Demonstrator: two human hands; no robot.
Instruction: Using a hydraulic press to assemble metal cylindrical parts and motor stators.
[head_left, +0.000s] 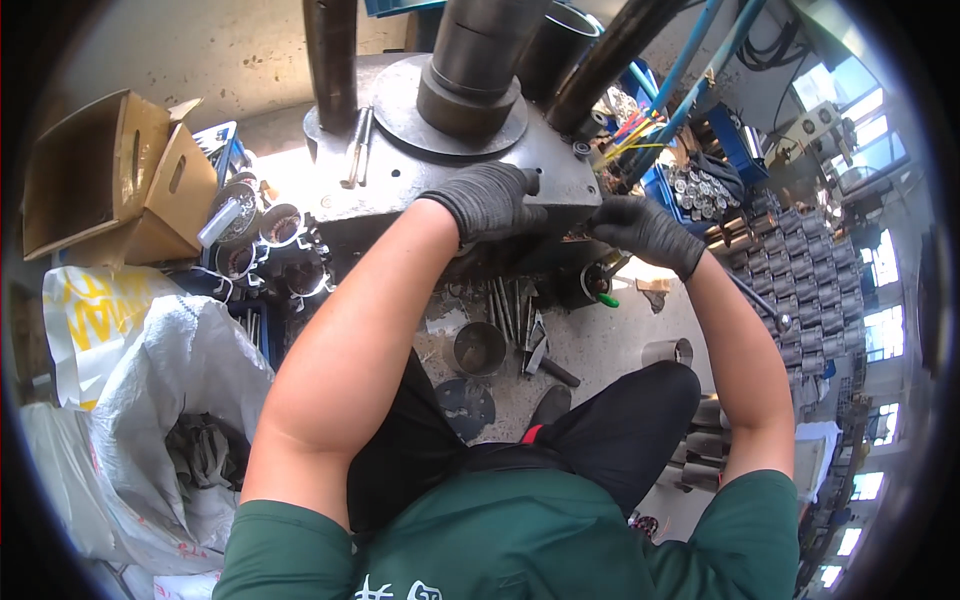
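Note:
My left hand, in a dark knitted glove, is at the front edge of a heavy metal machine bed. Its finger ends are bent and apart, with nothing visible between them; part of the hand is out of sight. By the bed's right front corner is my right hand, also gloved, its fingers curled together. Whatever it pinches there is too small to make out. Behind my hands, a thick dark cylinder stands on a round plate. Two slim metal rods lie on the bed's left side.
Left stand a cardboard box, metal rings and a white woven sack. Below, a round can and a hammer lie on the floor. Stacked metal cylinders fill the right; blue hoses hang behind.

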